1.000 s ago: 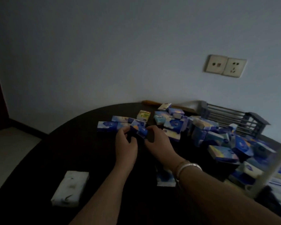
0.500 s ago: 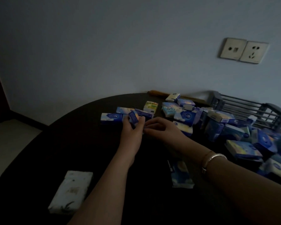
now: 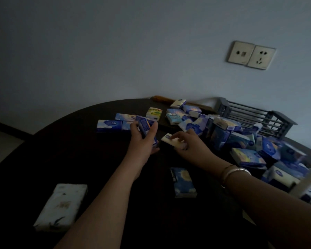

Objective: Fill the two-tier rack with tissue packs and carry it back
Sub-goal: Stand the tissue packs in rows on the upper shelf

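Note:
My left hand [image 3: 144, 141] grips a small stack of blue tissue packs [image 3: 145, 127] above the dark round table [image 3: 65, 159]. Just to its right, my right hand [image 3: 188, 143] pinches a pale tissue pack [image 3: 169, 140] lying on the table. A big heap of blue tissue packs [image 3: 241, 141] fills the table's right side. Behind the heap stands the grey slatted rack [image 3: 255, 116], partly hidden by packs. Two blue packs [image 3: 109, 125] lie in a row left of my left hand.
A white floral pack [image 3: 61, 206] lies near the front left edge. One blue pack [image 3: 183, 182] sits between my forearms, and a green-yellow pack [image 3: 153, 114] sits farther back. Wall sockets [image 3: 251, 55] are above the rack. A pale pole [image 3: 305, 180] crosses at right.
My hands have drawn apart: the left one keeps the blue packs, while the right one has moved right and down onto a pale pack. The camera has shifted.

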